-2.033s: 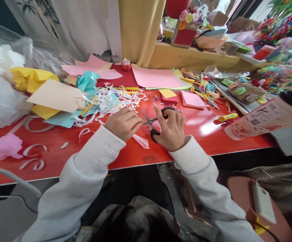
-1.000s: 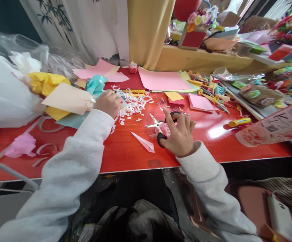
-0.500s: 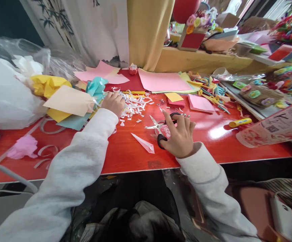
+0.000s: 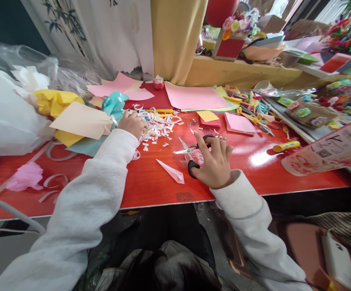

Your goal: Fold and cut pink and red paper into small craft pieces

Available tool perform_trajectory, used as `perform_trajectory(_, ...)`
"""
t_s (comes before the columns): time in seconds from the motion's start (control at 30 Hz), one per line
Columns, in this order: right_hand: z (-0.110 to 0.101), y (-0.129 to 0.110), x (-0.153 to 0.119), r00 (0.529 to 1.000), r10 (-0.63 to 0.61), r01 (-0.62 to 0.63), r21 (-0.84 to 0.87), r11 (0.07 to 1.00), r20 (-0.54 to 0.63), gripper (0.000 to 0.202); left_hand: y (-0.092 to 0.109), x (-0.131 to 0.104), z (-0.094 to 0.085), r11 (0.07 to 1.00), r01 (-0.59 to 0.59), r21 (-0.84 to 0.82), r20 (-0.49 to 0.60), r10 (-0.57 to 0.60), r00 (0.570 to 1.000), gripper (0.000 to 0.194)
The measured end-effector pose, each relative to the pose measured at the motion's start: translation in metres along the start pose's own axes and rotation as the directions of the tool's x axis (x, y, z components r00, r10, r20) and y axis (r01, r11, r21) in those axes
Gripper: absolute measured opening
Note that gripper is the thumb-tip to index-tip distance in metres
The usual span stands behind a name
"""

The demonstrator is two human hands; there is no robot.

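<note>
My right hand [image 4: 213,159] holds black-handled scissors [image 4: 188,150] by their finger loops, the blades spread apart and pointing left. My left hand [image 4: 133,124] rests at the left side of a heap of white paper shreds [image 4: 160,125]; its fingertips are partly hidden, and what they hold, if anything, cannot be made out. A folded pink paper cone [image 4: 171,171] lies on the red table [image 4: 151,190] between my hands. Under the scissors is a round pink patterned piece [image 4: 198,157]. Just left of my left hand sits crumpled teal paper [image 4: 114,106].
Pink sheets [image 4: 193,96] lie at the back, with small yellow and pink papers [image 4: 240,123] before them. At right are a yellow marker [image 4: 286,146] and a large printed cup [image 4: 323,151]. A white plastic bag [image 4: 11,117] bulges at left, near pink crumpled paper [image 4: 26,176].
My left hand has shifted slightly over the shreds' left side. My right hand keeps the scissors spread as before. The whole view has moved a little.
</note>
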State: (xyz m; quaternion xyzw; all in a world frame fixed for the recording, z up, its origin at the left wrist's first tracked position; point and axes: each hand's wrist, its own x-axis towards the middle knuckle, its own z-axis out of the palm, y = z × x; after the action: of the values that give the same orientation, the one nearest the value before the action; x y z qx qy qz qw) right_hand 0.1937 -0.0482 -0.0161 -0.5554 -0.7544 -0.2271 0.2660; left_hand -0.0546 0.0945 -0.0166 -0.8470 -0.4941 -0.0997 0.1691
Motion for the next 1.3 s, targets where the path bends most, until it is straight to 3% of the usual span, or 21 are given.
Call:
perform_trajectory(0.2,-0.001,0.000,0.001,1.000,0.000,0.000,0.012,1.000,-0.008,0.068,-0.001,-0.003,-0.006,0.989,0.056,-0.135,0.019,-0.053,0.998,0.022)
perform_trajectory(0.57,0.000,0.000,0.000,1.000,0.003,-0.003,0.026,1.000,-0.008,0.068,-0.008,-0.003,-0.002,0.993,0.071,-0.096,-0.060,-0.076,0.995,0.023)
perform_trajectory(0.77,0.002,0.005,0.001,0.992,0.112,-0.118,0.145,0.982,0.050,0.063,-0.005,0.000,-0.006,0.964,0.223,-0.146,-0.133,-0.243,0.961,0.024)
perform_trajectory(0.9,0.004,0.017,0.002,0.959,0.282,-0.253,0.385,0.888,-0.020,0.059,-0.003,0.001,-0.016,0.891,0.312,-0.330,-0.140,-0.374,0.917,0.021)
perform_trajectory(1.0,0.003,0.022,0.002,0.930,0.358,-0.291,0.443,0.848,-0.076,0.054,-0.003,0.000,-0.023,0.745,0.327,-0.581,-0.065,-0.443,0.894,0.021)
perform_trajectory(1.13,0.002,0.020,0.003,0.920,0.384,-0.306,0.477,0.824,-0.073,0.052,-0.006,-0.001,-0.026,0.569,0.285,-0.772,0.011,-0.436,0.900,0.024)
perform_trajectory(1.3,0.003,0.020,0.003,0.918,0.393,-0.314,0.510,0.800,-0.052,0.054,-0.008,0.000,-0.029,0.496,0.257,-0.829,0.062,-0.375,0.925,0.025)
